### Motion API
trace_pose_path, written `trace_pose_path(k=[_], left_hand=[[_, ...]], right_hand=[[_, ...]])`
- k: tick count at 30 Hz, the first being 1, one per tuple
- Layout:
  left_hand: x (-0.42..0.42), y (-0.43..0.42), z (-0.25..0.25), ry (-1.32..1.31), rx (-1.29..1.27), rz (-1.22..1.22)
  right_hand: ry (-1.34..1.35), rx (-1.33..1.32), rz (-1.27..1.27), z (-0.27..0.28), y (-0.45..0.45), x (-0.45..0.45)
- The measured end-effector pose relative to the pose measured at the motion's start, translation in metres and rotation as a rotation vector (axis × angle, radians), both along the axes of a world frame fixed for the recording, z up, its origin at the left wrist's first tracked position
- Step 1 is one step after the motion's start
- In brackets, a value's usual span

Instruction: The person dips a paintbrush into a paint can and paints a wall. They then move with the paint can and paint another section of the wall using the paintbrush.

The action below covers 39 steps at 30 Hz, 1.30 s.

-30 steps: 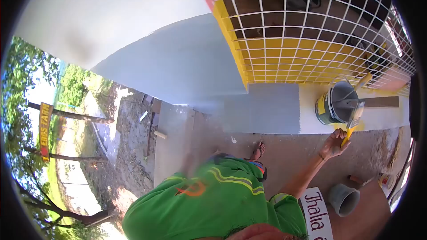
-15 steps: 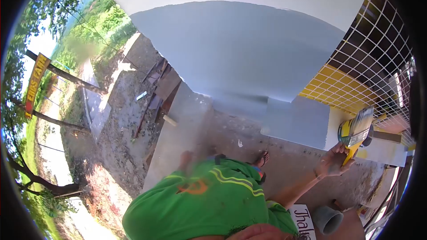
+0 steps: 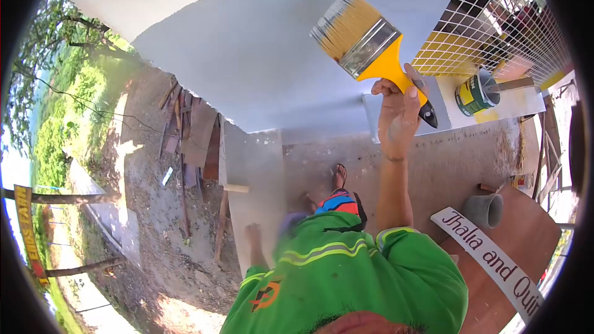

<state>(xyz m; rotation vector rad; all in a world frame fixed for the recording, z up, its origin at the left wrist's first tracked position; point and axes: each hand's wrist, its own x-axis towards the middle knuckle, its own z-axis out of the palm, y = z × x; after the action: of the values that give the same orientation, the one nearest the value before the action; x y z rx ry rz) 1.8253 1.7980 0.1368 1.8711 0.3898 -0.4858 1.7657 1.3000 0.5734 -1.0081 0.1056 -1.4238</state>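
My right hand [image 3: 397, 114] is raised in front of the wall, its fingers closed around the yellow handle of a wide paintbrush [image 3: 371, 43]. The bristles point up and left, with grey paint at their tips; a black end shows below my fingers. Behind the brush is a wall [image 3: 247, 55], grey-blue below a curved edge and whitish above it. To the right of the hand, an open paint can [image 3: 475, 94] stands on a ledge, a wooden stick lying against its mouth. My left hand [image 3: 253, 235] hangs low by my side, blurred, its fingers not clear.
White wire mesh [image 3: 451, 37] borders the wall at right. On the floor at lower right are a grey bucket [image 3: 484, 210], a lettered sign [image 3: 489, 260] and a brown board [image 3: 538, 229]. Planks [image 3: 198, 130] lie on rough ground to the left.
My right hand has moved left and up with the brush, away from the paint can to in front of the grey wall. The view has turned, showing more of the sign and the bucket.
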Motion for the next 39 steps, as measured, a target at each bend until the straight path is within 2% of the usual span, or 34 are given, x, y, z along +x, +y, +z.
trace_pose_path(k=[3, 5, 7, 10, 12, 14, 16, 19, 21, 22, 25, 27, 29, 34, 37, 39], left_hand=[[-0.021, 0.061, -0.066, -0.283, 0.184, -0.235], [-0.028, 0.070, -0.064, -0.151, 0.146, -0.183], [-0.041, 0.082, -0.042, 0.109, 0.019, -0.080], [-0.043, 0.088, -0.035, 0.213, 0.044, 0.018], [-0.036, 0.098, -0.045, -0.048, 0.336, -0.382], [-0.030, 0.100, -0.049, -0.176, 0.437, -0.563], [-0.025, 0.100, -0.041, -0.171, 0.353, -0.526], [-0.026, 0.074, 0.006, 0.140, 0.041, -0.035], [-0.025, 0.101, -0.023, -0.093, 0.226, -0.325], [-0.025, 0.112, -0.033, -0.212, 0.316, -0.465], [-0.026, 0.117, -0.030, -0.245, 0.325, -0.504], [-0.027, 0.109, -0.010, 0.004, 0.173, -0.314], [-0.024, 0.092, 0.014, 0.188, 0.065, -0.150], [-0.016, 0.068, 0.034, 0.183, 0.023, -0.019], [-0.011, 0.062, 0.040, 0.178, 0.037, -0.031], [-0.011, 0.060, 0.040, 0.191, 0.012, -0.002]], right_hand=[[-0.140, 0.125, 0.115, -0.001, 0.008, 0.018], [-0.147, 0.146, 0.116, -0.006, 0.017, 0.026], [-0.078, 0.077, 0.066, -0.008, 0.028, 0.037], [0.024, -0.068, -0.065, -0.009, 0.036, 0.056], [0.007, -0.129, -0.100, -0.003, 0.036, 0.067], [-0.021, -0.177, -0.136, -0.002, 0.030, 0.077], [-0.017, -0.208, -0.178, -0.002, 0.020, 0.082], [0.008, -0.203, -0.281, -0.006, -0.001, 0.078], [0.042, -0.175, -0.405, -0.015, -0.022, 0.068], [0.077, -0.173, -0.556, -0.015, -0.033, 0.062], [0.099, -0.139, -0.675, -0.021, -0.052, 0.040], [0.145, -0.225, -0.641, -0.024, -0.047, 0.035], [0.153, -0.344, -0.489, -0.023, -0.037, 0.034], [0.319, -0.478, -0.230, 0.005, -0.022, 0.042], [0.387, -0.676, -0.264, 0.019, -0.029, 0.047], [0.461, -0.669, -0.293, 0.022, -0.040, 0.042]])
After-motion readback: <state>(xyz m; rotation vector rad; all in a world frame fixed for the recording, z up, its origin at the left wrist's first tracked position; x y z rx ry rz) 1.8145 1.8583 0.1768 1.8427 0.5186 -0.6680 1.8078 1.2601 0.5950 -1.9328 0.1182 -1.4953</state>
